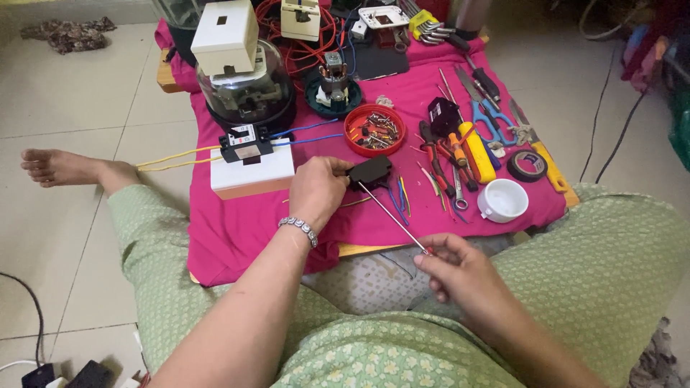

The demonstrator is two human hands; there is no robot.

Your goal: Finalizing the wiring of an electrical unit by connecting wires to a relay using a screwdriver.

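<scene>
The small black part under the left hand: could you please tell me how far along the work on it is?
Done: tools and a red screw bowl are laid out. In hand: the left hand steadies the black part while the right hand holds a thin screwdriver with its tip at it. Left: cannot be judged from here.

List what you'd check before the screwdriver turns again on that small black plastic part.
1. Left hand grips the small black plastic part: ok.
2. Right hand holds the thin long-shafted screwdriver: ok.
3. Tip seated in a screw: cannot tell, too small.
4. Part resting on the pink cloth: cannot tell.
5. Red round bowl of screws close by: ok.
6. White ceramic cup apart from the shaft: ok.
</scene>
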